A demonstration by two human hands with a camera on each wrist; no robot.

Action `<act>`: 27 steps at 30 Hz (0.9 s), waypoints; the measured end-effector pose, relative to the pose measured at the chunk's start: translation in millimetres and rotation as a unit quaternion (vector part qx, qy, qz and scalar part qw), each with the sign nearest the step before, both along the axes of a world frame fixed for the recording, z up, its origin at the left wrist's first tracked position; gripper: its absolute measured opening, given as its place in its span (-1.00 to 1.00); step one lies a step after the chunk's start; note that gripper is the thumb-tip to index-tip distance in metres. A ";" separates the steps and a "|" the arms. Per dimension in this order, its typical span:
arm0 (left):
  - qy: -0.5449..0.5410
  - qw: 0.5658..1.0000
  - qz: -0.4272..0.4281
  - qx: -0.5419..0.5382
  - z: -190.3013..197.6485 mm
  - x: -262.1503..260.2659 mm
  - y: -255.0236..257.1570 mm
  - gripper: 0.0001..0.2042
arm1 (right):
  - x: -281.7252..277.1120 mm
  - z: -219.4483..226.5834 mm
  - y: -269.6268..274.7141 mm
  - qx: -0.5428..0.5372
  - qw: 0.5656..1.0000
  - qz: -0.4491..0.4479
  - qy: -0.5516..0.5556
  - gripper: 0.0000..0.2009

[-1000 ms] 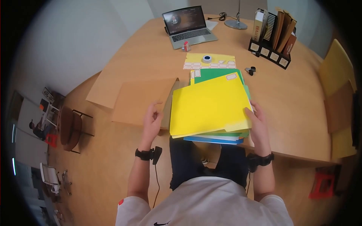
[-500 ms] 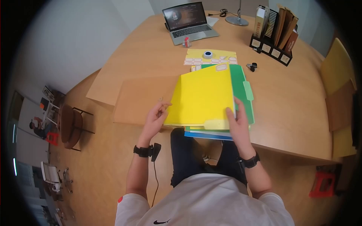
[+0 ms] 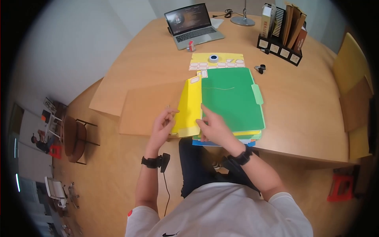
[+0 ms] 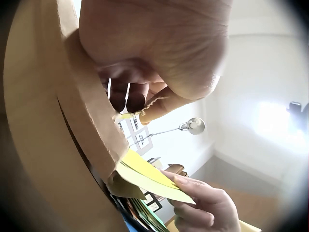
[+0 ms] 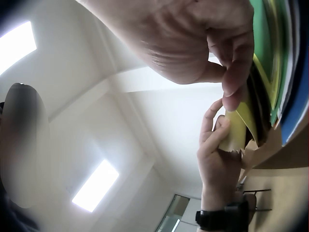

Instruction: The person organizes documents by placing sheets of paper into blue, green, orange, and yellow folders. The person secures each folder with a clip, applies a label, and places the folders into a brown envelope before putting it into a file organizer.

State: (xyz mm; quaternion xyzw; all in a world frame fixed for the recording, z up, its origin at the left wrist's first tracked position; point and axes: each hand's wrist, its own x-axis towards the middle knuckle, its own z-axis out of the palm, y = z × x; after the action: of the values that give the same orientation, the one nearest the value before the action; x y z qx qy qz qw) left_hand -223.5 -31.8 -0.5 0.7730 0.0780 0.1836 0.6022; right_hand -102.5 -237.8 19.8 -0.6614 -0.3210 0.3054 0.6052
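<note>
My left hand (image 3: pixel 161 125) pinches the mouth edge of a brown paper envelope (image 3: pixel 148 104) lying at the left of the table. In the left wrist view, a thin string (image 4: pixel 157 100) shows at its thumb and fingertips. With thumb and fingers, my right hand (image 3: pixel 215 127) grips the right edge of a yellow file folder (image 3: pixel 189 104). Most of that folder is hidden inside the envelope; a strip with a white label (image 3: pixel 195 79) sticks out. Right beside it lies a green folder (image 3: pixel 231 106) on top of a stack, with a blue folder (image 3: pixel 199 143) low in the pile.
Behind the stack is a yellow label sheet (image 3: pixel 197 58) with a round white object (image 3: pixel 213 59) on it. A laptop (image 3: pixel 195 33), a lamp base (image 3: pixel 242 21), black clips (image 3: pixel 259 69) and a black file rack (image 3: pixel 278 51) stand farther back.
The yellow folder has moved left off the stack and into the envelope, carried by my right hand. The green folder beneath it is uncovered. My left hand stays at the envelope's edge.
</note>
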 end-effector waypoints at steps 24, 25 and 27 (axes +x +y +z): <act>0.040 0.873 0.017 0.486 22.7 -17.0 -9.2 -0.80 | -10.3 -4.1 -1.0 -0.013 0.942 0.133 0.310 -0.60; 0.059 0.856 -0.002 0.514 30.7 -20.5 -16.7 -0.76 | -10.9 -7.6 -3.6 0.001 0.931 0.127 0.342 -0.59; 0.101 0.817 -0.039 0.566 47.4 -31.0 -33.3 -0.67 | -14.2 -18.2 -7.2 0.029 0.905 0.118 0.408 -0.56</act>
State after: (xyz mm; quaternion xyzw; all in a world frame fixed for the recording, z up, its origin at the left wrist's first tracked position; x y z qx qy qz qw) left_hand -254.5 -65.1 46.9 0.9942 -0.0097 0.0925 0.0535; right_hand -116.7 -245.0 1.6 -0.4190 -0.1305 0.6080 0.6616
